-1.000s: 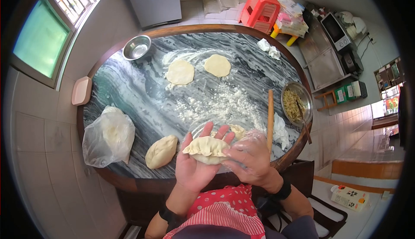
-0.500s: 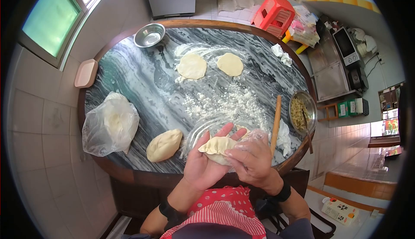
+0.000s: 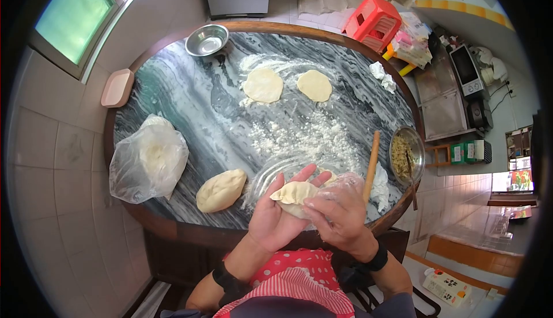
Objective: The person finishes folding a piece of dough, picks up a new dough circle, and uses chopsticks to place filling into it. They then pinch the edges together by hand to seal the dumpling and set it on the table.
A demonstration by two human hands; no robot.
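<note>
A pale folded dumpling (image 3: 294,193) with a pleated upper edge lies across my left hand (image 3: 272,225), which is palm up and cradles it. My right hand (image 3: 340,214), in a clear plastic glove, pinches the dumpling's right end between thumb and fingers. That end is hidden behind the fingers. Just beyond both hands, loose flour (image 3: 305,139) is scattered over the marble table. To the left of my left hand rests a lump of dough (image 3: 221,191). Close to my right hand lies a wooden rolling pin (image 3: 372,165).
Two flat dough rounds (image 3: 264,85) lie farther back on the marble table (image 3: 201,116). A bagged dough lump (image 3: 151,160) sits left, with a metal bowl (image 3: 207,40) at the back. On the right stands a bowl of filling (image 3: 401,151) with chopsticks, near crumpled tissue (image 3: 379,188).
The whole view has shifted slightly. My hands keep nearly the same pose, with the right fingers still pinching the dumpling's edge.
</note>
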